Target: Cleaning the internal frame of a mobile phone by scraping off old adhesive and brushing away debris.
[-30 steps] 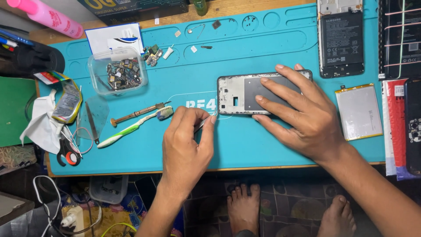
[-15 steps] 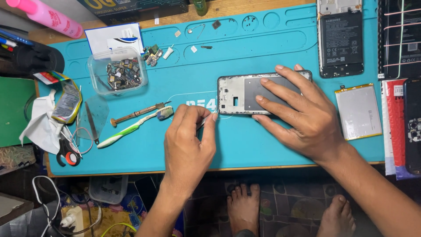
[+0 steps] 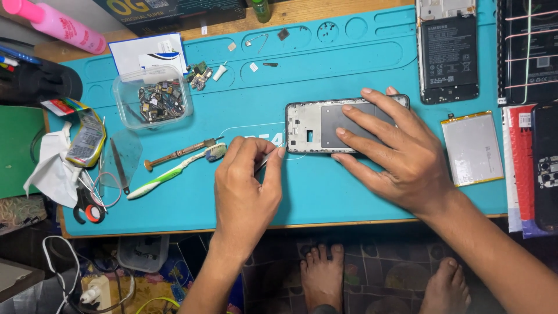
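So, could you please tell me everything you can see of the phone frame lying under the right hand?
The phone frame is a stripped, dark-rimmed rectangle lying flat and lengthwise on the teal work mat. Its open side faces up: a pale metal-looking plate with small cut-outs at the left end and a dark grey panel in the middle. The right hand presses its spread fingers on the right half. The left hand holds thin tweezers near its lower left corner.

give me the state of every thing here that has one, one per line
black phone frame: flat on the teal mat, stripped open, pinned by the right hand
left hand: pinching slim metal tweezers at the frame's left end
clear plastic tub: lidless, holding small parts
black opened phone: back off, battery showing
red-handled scissors: lying closed
green-and-white toothbrush: lying flat, untouched
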